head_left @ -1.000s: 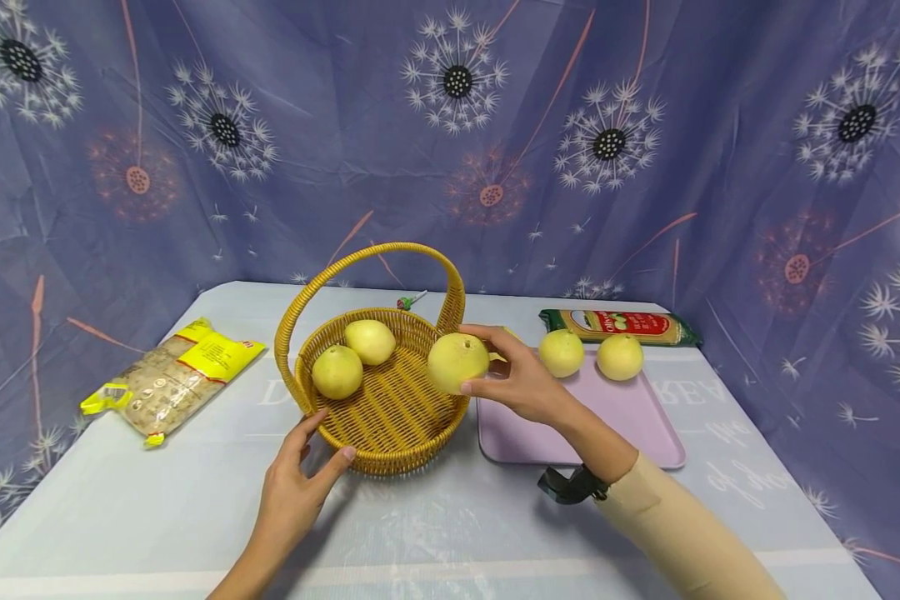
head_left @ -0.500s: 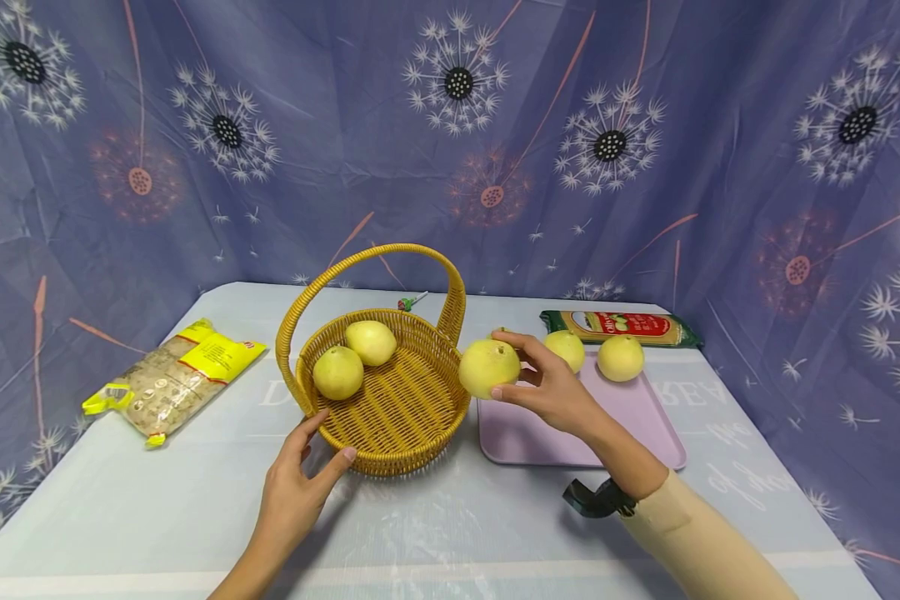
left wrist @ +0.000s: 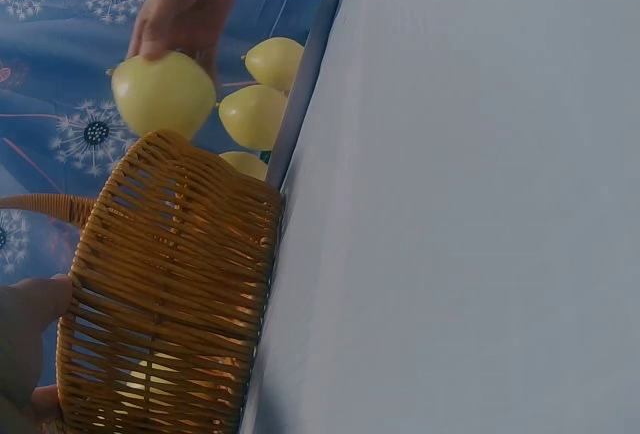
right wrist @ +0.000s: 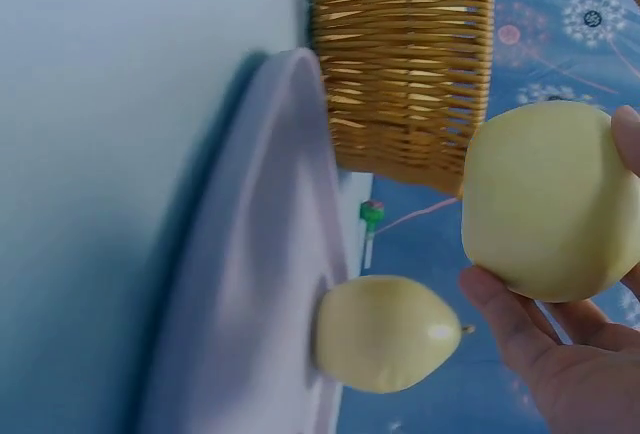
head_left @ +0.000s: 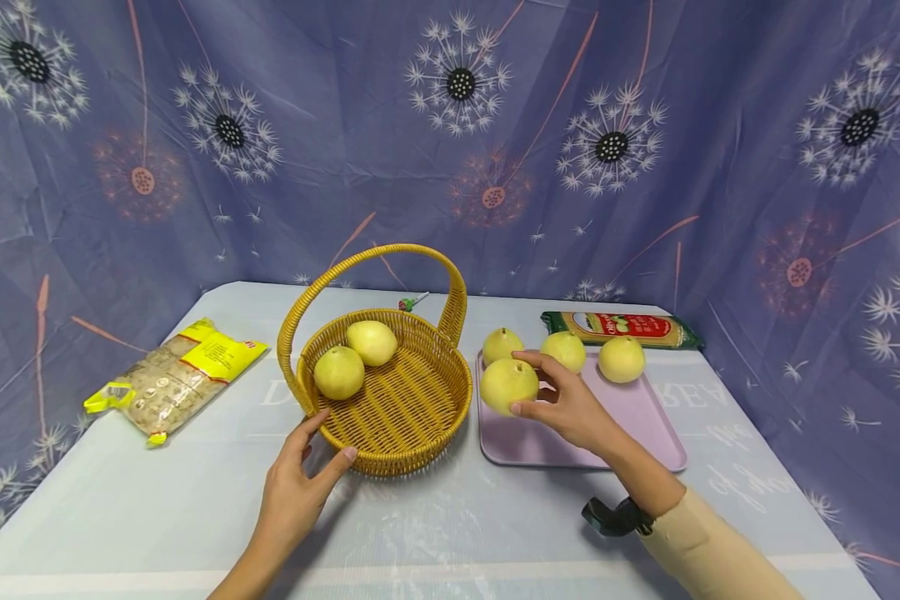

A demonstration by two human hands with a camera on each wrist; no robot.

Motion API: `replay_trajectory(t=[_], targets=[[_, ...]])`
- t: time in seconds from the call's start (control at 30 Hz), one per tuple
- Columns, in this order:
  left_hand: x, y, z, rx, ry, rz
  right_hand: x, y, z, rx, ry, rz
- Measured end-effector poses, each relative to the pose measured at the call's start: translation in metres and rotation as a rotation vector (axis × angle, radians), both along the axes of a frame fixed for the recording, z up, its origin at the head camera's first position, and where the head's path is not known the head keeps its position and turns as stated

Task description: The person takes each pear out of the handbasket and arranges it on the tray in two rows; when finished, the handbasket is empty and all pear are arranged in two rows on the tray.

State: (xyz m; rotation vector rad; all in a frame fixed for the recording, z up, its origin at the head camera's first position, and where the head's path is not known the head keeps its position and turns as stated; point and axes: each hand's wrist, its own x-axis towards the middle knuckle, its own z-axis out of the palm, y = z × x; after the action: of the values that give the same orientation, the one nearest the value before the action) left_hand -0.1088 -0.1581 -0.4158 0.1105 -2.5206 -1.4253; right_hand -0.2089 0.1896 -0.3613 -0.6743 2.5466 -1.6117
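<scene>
My right hand [head_left: 573,408] pinches a pale yellow-green pear [head_left: 508,387] between thumb and fingers, above the left part of a pink tray [head_left: 615,425]. Three more pears, the nearest behind the held one [head_left: 502,345], stand along the tray's back. In the right wrist view the held pear [right wrist: 550,199] hangs clear of the tray [right wrist: 270,254]. With thumb and fingers spread, my left hand [head_left: 294,487] touches the front left rim of a wicker basket [head_left: 397,457]. Two pears [head_left: 339,372] lie in the basket's left and back part; its handle stands up.
A bag with a yellow label [head_left: 187,375] lies at the left of the table. Behind the tray is a green and red packet [head_left: 621,327]. A small lollipop [head_left: 412,302] lies behind the basket. A patterned curtain [head_left: 330,125] hangs behind and at the sides.
My right hand has moved right with the pear, from over the basket's right rim to over the tray, uncovering the tray's back left pear. My left hand has stayed at the rim.
</scene>
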Motion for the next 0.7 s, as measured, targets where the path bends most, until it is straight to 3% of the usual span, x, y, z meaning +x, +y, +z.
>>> replay_trajectory(t=[0.33,0.7], targets=[[0.001,0.0,0.0,0.005,-0.012,-0.003,-0.003,0.009,-0.023,0.054,0.007,-0.015],[0.0,0.0,0.0,0.006,-0.011,-0.005,-0.005,0.011,-0.035,0.141,0.034,-0.014]])
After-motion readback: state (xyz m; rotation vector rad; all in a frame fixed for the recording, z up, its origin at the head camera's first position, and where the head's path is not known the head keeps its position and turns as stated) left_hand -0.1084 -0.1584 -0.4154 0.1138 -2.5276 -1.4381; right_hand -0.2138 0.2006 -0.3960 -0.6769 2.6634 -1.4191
